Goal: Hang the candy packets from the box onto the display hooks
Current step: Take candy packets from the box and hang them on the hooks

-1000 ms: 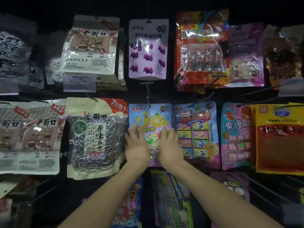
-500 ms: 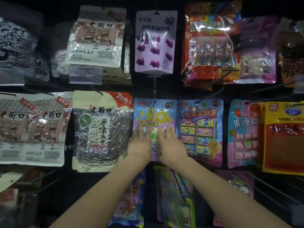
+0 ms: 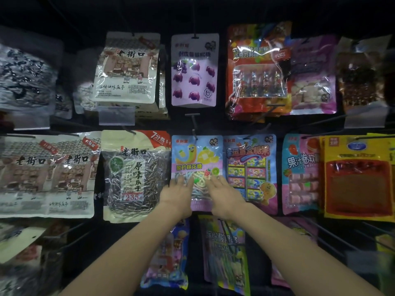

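Candy packet: hangs on its hook in the middle row, between the seed bag and a blue sweets packet. Your left grip and right grip lie flat on its lower half, fingers straight and spread, clamped on nothing. Judgement: this packet is hung, and you are only pressing it square. The box is not in view, so how many packets remain cannot be told.
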The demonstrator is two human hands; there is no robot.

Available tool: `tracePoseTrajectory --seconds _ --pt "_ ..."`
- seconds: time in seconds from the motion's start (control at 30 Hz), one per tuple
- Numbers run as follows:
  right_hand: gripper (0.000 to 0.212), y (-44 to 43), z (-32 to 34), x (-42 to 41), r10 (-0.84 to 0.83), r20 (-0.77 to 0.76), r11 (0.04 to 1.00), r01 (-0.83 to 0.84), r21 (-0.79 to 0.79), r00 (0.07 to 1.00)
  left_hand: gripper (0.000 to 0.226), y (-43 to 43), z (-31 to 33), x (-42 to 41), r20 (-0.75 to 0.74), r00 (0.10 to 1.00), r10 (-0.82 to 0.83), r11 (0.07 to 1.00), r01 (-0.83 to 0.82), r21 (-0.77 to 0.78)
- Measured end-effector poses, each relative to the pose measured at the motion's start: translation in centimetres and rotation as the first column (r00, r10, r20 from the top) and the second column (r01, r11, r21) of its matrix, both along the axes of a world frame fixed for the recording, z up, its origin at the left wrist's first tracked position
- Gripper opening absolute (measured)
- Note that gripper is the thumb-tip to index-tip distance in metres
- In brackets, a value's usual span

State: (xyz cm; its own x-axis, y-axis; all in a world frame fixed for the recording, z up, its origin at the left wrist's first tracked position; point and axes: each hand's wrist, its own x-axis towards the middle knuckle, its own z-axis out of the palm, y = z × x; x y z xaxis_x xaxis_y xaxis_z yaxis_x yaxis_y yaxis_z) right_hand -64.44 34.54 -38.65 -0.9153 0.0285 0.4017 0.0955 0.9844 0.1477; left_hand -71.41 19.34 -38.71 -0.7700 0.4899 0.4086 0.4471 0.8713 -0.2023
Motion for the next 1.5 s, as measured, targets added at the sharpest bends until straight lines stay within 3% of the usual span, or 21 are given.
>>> tracePoseTrajectory --seconds 0.23,0.6,0.77,0.9,1.23,1.5 --pt "0.085 0.0 -0.2 4.6 0.017 0.006 0.999 -0.017 -0.030 1.000 0.094 -1.2 -0.4 4.5 -0.027 0.997 -0.072 0.997 0.073 0.023" --pt "0.096 2.7 -3.9 16.8 0.100 -0.073 0.981 -0.110 -0.160 0.992 0.086 -2.1 -4.3 15.2 -0.149 0.964 -0.221 0.972 0.231 0.052" --pt "0.095 2.8 -8.3 24.5 0.117 -0.034 0.982 -0.120 -0.144 0.993 0.092 -2.1 -8.7 20.9 -0.088 0.942 -0.323 0.941 0.330 0.076" --pt "0.095 3.5 -13.3 29.9 0.143 0.011 0.981 -0.140 -0.134 0.990 0.079 -1.8 -14.7 24.8 -0.092 0.902 -0.421 0.894 0.430 0.128" --pt "0.083 5.7 -30.4 39.1 0.108 0.278 0.964 -0.032 -0.265 0.954 0.070 -1.6 -34.0 31.6 0.163 0.819 -0.550 0.832 0.521 0.191" --pt "0.059 9.7 -44.1 42.6 0.094 0.610 0.951 0.110 -0.289 0.787 0.065 0.7 -46.3 34.1 0.482 0.721 -0.498 0.846 0.526 0.087"
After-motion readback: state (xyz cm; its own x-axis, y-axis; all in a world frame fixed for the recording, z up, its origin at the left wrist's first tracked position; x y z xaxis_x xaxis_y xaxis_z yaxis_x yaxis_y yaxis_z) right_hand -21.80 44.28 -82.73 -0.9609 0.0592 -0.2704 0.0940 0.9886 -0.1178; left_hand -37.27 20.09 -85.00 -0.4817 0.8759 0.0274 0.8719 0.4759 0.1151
